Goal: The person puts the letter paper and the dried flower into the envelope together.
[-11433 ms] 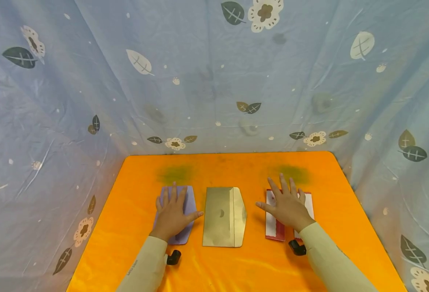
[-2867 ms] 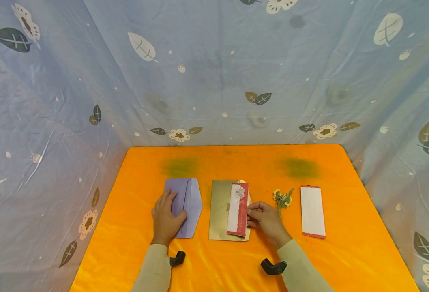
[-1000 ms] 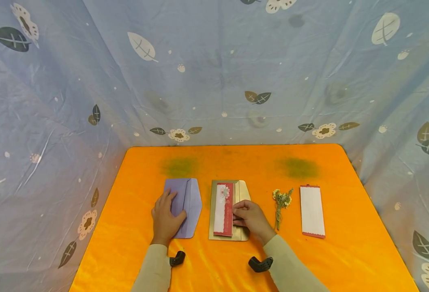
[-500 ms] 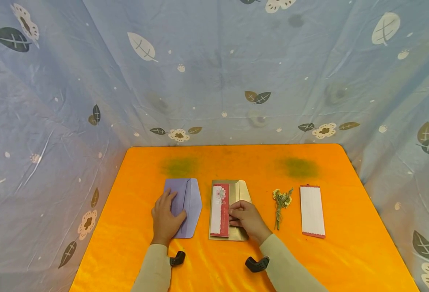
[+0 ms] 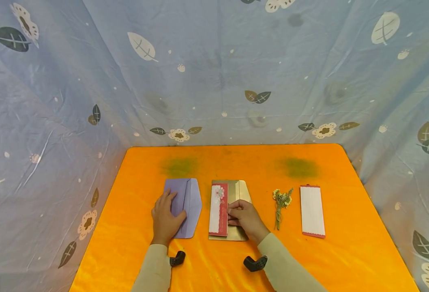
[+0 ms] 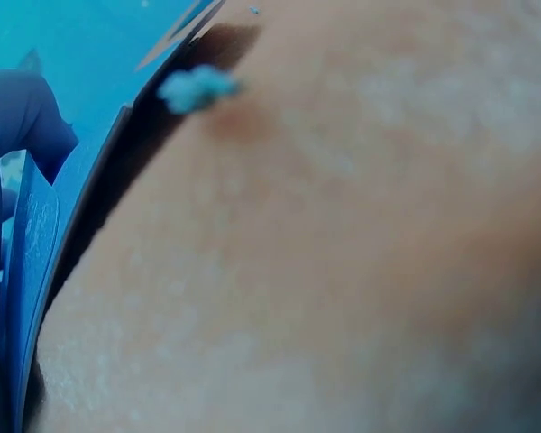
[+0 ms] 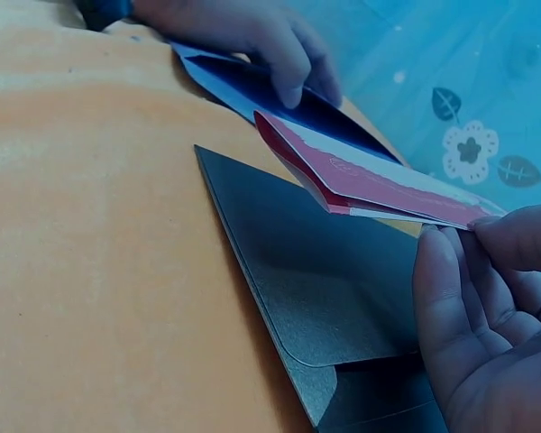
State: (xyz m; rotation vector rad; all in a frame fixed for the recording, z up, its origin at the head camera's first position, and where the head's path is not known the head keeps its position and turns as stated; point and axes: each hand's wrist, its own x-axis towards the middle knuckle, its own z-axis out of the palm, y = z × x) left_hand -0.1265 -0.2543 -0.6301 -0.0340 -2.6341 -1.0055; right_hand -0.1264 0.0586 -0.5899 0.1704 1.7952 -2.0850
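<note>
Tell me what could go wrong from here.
The right hand pinches the red-and-white folded paper card by one edge, so it might slip onto the gold paper envelope beneath. Its folds gape and could snag. The small yellow flower bouquet lies near the cream right sleeve, which might brush it.

I saw the left hand [image 5: 166,217] knuckles-up, fingers bent, thumb stuck out sideways, while the right hand [image 5: 248,220] pinched with thumb and fingertips.

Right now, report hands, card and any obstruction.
Left hand holds purple envelope, mouth open. Right hand pinches red-and-white card above gold envelope. Nothing seen between card and purple envelope.
</note>
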